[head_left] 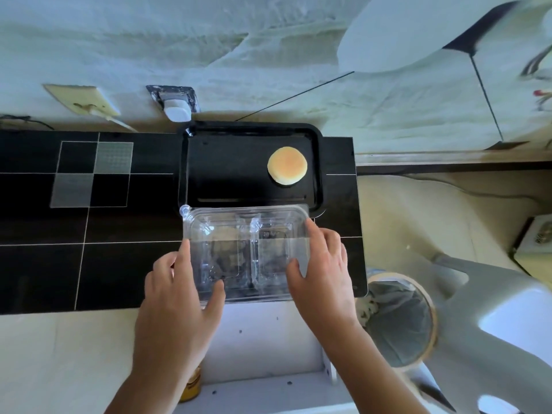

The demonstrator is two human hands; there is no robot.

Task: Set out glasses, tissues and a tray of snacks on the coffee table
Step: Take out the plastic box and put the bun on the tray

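Observation:
A black tray [209,162] lies on the dark tiled counter against the wall. One round golden bun [287,169] rests in the tray's right part. In front of the tray sits a clear plastic clamshell box [245,231] with two compartments; something pale shows faintly inside its left one. My left hand [179,297] grips the box's near left corner, thumb on top. My right hand [321,264] grips its right end, fingers along the side and thumb on the lid.
The black tiled counter [89,228] stretches to the left. A lined waste bin [400,318] stands on the floor at the right, beside a white plastic chair [493,309]. A plug [177,110] sits in a wall socket behind the tray. A white shelf [263,348] lies below the counter.

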